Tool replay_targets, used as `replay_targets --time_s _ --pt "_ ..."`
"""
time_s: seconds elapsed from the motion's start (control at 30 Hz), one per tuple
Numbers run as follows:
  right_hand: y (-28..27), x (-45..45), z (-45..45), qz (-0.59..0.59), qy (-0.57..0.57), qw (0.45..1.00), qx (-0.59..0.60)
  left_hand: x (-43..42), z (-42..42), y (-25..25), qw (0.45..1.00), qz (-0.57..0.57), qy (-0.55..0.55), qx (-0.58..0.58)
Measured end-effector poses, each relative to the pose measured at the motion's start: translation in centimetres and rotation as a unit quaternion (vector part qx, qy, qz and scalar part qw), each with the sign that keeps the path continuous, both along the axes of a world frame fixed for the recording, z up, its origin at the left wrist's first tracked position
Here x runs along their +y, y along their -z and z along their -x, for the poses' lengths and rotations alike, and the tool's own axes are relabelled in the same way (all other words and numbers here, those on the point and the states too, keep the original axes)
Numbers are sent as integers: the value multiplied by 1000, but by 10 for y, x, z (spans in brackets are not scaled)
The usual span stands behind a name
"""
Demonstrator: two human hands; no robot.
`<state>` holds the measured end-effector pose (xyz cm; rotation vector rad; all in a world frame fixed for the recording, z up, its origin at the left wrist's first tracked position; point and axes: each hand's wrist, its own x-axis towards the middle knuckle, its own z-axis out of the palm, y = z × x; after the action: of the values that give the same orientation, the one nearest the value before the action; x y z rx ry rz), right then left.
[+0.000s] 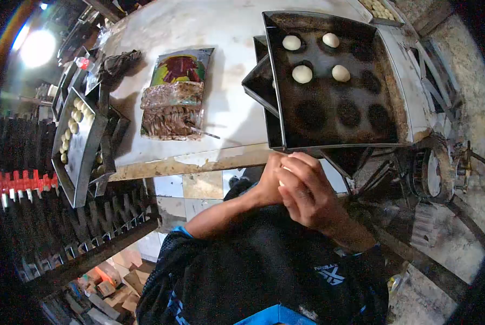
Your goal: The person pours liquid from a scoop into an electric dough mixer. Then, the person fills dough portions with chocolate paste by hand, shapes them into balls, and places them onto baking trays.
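My left hand (270,180) and my right hand (310,189) are pressed together in front of my chest, just below the near edge of a dark baking tray (337,145). Between the fingers shows a pale bit of dough (283,183), mostly covered. Both hands are closed around it, the right one partly hiding the left. In the tray's far half sit several round dough balls, one of them a near-left dough ball (302,74). Dark round marks cover other parts of the tray floor.
Left of the tray lies an opened plastic packet (180,67) with dark brown paste (169,120) and a thin stick (205,133). A tilted metal tray (82,154) of small dough balls overhangs the table's left side. More trays are stacked beneath the dark one.
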<state>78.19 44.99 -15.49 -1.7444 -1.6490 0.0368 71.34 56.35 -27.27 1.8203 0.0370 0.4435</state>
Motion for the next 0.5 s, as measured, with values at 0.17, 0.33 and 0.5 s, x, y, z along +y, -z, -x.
replay_targets --time_s 0.17,0.33,0.5 --pt "5 9 -64 22 10 981 193 26 13 -66 932 254 165 198" --pt "50 47 -120 214 118 969 42 79 39 -85 974 122 118 148" --pt "51 45 -120 437 90 895 -8 143 104 -72 990 85 37 111"
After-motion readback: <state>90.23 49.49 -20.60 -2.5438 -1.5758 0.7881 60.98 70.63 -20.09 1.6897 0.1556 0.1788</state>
